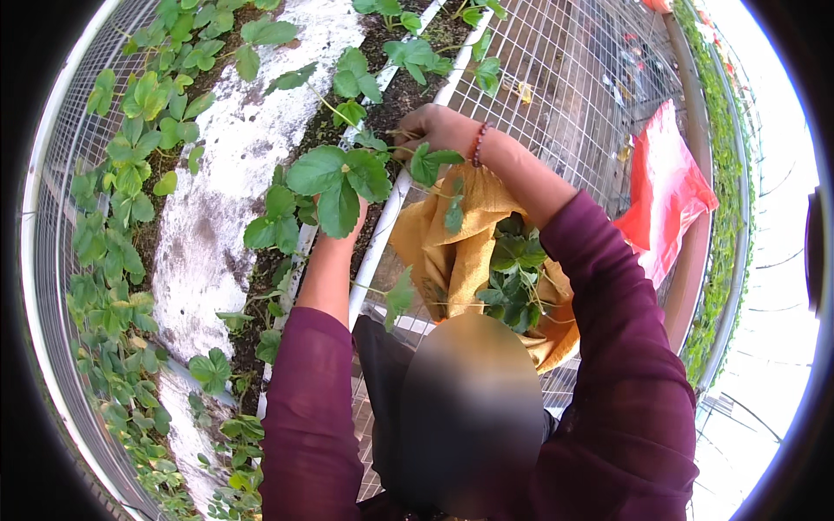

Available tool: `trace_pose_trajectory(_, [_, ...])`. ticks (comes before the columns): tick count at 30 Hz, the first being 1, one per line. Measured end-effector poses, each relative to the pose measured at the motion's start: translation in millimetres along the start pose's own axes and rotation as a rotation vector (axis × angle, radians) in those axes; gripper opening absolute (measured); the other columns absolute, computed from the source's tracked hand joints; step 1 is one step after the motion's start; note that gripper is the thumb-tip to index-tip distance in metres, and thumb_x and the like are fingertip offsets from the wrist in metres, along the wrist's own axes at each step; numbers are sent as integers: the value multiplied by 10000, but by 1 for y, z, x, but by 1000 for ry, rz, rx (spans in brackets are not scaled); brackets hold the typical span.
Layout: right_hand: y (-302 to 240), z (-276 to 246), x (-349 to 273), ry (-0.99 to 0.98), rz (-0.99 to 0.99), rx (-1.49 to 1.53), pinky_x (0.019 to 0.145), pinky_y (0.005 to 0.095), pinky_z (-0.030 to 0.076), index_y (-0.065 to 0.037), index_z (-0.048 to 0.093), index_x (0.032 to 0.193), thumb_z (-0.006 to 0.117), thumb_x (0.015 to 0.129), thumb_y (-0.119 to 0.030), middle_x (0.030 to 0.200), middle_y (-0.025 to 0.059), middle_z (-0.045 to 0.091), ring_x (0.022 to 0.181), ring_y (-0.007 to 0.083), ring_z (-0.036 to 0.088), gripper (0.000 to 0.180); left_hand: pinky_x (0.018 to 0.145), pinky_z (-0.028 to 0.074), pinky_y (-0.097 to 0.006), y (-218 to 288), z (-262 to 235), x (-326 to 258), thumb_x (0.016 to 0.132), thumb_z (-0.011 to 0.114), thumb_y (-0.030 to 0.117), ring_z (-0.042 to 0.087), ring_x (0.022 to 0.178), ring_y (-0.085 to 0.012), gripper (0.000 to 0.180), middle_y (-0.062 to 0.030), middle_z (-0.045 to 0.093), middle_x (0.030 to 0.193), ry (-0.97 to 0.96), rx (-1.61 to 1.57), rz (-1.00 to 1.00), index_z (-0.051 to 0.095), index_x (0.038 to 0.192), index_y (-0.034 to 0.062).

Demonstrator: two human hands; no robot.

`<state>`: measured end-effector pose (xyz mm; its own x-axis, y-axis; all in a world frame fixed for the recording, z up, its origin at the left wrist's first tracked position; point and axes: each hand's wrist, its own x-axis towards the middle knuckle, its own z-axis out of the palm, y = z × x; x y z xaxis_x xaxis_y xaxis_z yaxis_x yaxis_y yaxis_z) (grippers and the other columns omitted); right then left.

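My right hand (439, 130), in the upper middle of the frame, has its grip curled shut around thin green stems (401, 149) at the edge of the planting bed, a bead bracelet (479, 143) at the wrist. My left hand (340, 227) sits lower and left of it, mostly hidden under a broad three-part leaf (337, 178); I cannot tell how far its grip is closed or whether it holds the plant.

Just below the right wrist hangs a yellow cloth bag (447, 247) with cut leaves (512, 282) bunched in its open mouth, centre frame. A white pipe rail (382, 230) runs diagonally between bag and bed. Beyond it, dark soil (395, 95) and a white-covered strip (217, 217) fill the upper left, with more leafy plants (130, 156) along the left rim. A wire mesh floor (573, 78) and a red sheet (665, 195) lie to the upper right.

My worry: pulling hard on those stems could uproot the whole plant, since they look thin and the soil loose. With the left grip hidden, I might also tear healthy leaves unseen. The bag's mouth sags, so cuttings could slip through the mesh.
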<state>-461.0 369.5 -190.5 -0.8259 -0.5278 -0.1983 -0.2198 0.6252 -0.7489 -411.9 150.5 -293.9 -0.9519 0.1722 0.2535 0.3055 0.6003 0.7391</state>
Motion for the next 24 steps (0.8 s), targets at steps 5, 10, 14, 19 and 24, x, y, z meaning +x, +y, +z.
trace_pose_trajectory(5, [-4,2,16,-148,112,-376,634,340,499,-106,708,812,786,711,-332,743,73,673,669,219,627,260,683,456,-234,32,-2,9,863,615,97,543,734,-80,258,-21,648,873,-71,-431,-299,652,1088,-25])
trace_pose_trajectory(10, [3,4,25,-55,-21,-458,678,365,525,-144,715,837,671,685,-139,787,91,683,747,275,655,159,652,449,-221,41,-10,10,870,636,110,521,710,-62,257,-2,637,835,-79,-535,-389,650,1096,-12])
trace_pose_trajectory(14, [11,3,26,-25,76,-408,690,373,529,-149,715,820,686,669,-150,791,79,687,767,281,660,154,644,448,-219,55,-12,10,869,640,104,518,701,-62,254,0,633,828,-84,-564,-424,650,1095,-11])
trace_pose_trajectory(19, [13,7,26,217,78,-208,687,374,519,-93,667,785,691,723,-198,763,123,668,733,295,652,125,620,447,-211,34,-7,5,861,640,105,508,655,-54,255,2,633,810,-31,-476,-296,654,1085,-15])
trace_pose_trajectory(24, [23,5,15,242,85,124,668,382,504,-73,626,821,672,775,-208,738,123,651,699,297,633,149,570,411,-209,64,-20,14,839,631,122,507,623,-38,211,6,632,732,-49,-546,-481,688,996,-7])
